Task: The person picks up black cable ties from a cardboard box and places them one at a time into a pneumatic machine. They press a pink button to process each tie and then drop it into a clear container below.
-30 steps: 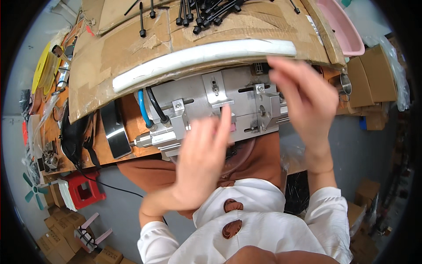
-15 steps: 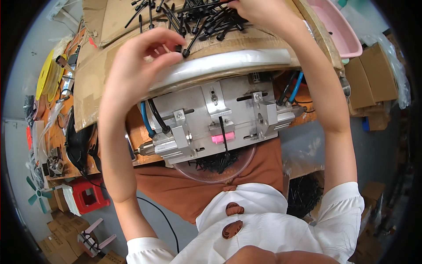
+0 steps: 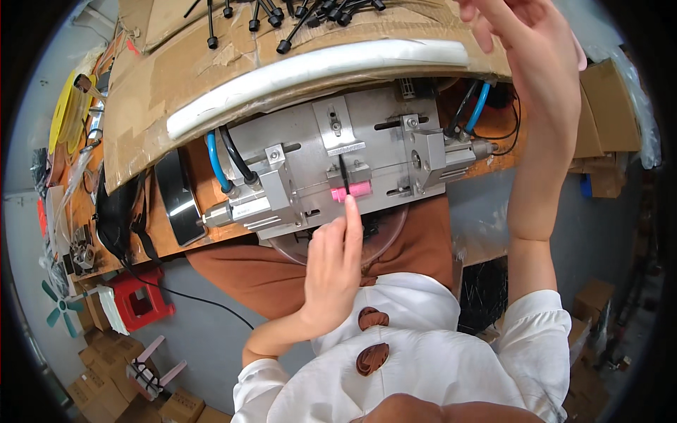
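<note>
Pointing with the left hand from the near side of the metal fixture, with forefinger straight and other fingers folded. Seemingly touching the near end of a black rod with that fingertip, perhaps to steady rather than grip; impossible to tell whether anything is inside the folded fingers. As for the rod, lying near-to-far at the fixture's middle, across a pink block and toward a bent bracket, presumably to be propped and kept in line. Holding the right hand above the fixture's far right corner, well apart from the left, with fingers loosely bent; cannot tell whether closed on anything. Flanked on the fixture's left and right by metal blocks, likely bolted through slots for adjustment. Served at both ends by blue tubes, looped clear of the fixture's middle. Backed beyond the fixture's far edge by cardboard with a white padded strip, perhaps to soften the edge, and strewn with black-headed rods.
</note>
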`<move>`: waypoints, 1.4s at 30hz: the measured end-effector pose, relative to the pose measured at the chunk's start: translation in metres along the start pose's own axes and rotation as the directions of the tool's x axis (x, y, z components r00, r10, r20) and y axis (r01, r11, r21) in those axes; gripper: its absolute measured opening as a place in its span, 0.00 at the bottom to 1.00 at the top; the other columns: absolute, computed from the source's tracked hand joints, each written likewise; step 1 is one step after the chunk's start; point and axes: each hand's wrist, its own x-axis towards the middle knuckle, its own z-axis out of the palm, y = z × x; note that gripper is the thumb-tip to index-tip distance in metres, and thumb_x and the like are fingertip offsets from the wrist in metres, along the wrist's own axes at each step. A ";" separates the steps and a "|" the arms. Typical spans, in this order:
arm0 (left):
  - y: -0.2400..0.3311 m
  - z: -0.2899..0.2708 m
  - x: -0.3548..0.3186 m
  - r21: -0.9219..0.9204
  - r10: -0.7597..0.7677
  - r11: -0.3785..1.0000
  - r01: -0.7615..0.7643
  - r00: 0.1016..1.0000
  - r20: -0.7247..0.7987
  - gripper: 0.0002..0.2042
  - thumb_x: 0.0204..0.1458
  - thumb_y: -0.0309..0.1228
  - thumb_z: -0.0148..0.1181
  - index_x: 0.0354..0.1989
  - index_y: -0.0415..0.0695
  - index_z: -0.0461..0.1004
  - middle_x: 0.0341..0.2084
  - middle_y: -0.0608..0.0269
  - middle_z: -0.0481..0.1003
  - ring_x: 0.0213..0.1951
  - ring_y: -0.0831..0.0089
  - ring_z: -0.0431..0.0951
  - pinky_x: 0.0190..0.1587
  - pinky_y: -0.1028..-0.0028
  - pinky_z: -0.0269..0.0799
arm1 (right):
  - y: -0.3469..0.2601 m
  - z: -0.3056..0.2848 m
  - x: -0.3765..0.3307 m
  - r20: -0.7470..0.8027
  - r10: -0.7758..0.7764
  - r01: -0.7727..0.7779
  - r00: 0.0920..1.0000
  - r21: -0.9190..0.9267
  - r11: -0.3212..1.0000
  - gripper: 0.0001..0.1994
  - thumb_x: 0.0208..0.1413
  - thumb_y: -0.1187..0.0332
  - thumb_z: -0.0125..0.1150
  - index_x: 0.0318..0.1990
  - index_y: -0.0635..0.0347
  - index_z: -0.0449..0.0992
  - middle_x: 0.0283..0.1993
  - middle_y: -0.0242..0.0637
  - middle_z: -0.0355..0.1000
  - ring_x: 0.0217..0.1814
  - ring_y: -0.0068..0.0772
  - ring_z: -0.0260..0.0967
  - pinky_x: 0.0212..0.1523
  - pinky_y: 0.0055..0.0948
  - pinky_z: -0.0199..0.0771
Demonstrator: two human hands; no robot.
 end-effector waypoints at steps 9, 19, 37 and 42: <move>0.008 0.021 0.005 0.180 -0.055 0.983 0.040 0.996 0.074 0.34 0.41 0.15 0.54 0.63 0.29 0.56 0.39 0.56 0.66 0.37 0.65 0.68 0.43 0.71 0.68 | 0.000 -0.018 -0.056 -0.062 -0.056 0.056 0.996 0.006 0.998 0.11 0.58 0.78 0.52 0.48 0.68 0.73 0.39 0.42 0.76 0.34 0.19 0.66 0.27 0.14 0.62; -0.037 -0.058 0.121 0.060 -0.008 0.998 0.026 0.959 -0.282 0.18 0.49 0.19 0.54 0.51 0.40 0.70 0.35 0.52 0.68 0.38 0.56 0.69 0.42 0.63 0.66 | 0.026 0.050 -0.190 0.282 -0.128 0.234 0.951 -0.383 0.894 0.31 0.38 0.82 0.67 0.56 0.73 0.68 0.31 0.38 0.73 0.23 0.27 0.65 0.21 0.26 0.68; -0.108 -0.083 0.176 0.010 0.070 0.997 -0.071 0.952 -0.298 0.10 0.49 0.24 0.60 0.41 0.40 0.74 0.31 0.55 0.74 0.36 0.61 0.73 0.40 0.66 0.69 | 0.020 0.046 -0.079 0.423 -0.339 0.537 0.841 -0.567 0.625 0.17 0.47 0.74 0.64 0.47 0.63 0.75 0.27 0.35 0.71 0.27 0.33 0.70 0.24 0.29 0.70; -0.108 -0.096 0.169 -0.202 -0.014 0.979 -0.022 0.984 -0.175 0.07 0.51 0.24 0.60 0.39 0.42 0.77 0.28 0.64 0.75 0.31 0.77 0.70 0.37 0.76 0.68 | 0.041 0.057 0.031 0.492 -0.312 0.582 0.813 -0.677 0.450 0.09 0.52 0.72 0.61 0.39 0.65 0.75 0.30 0.43 0.75 0.28 0.35 0.72 0.28 0.30 0.71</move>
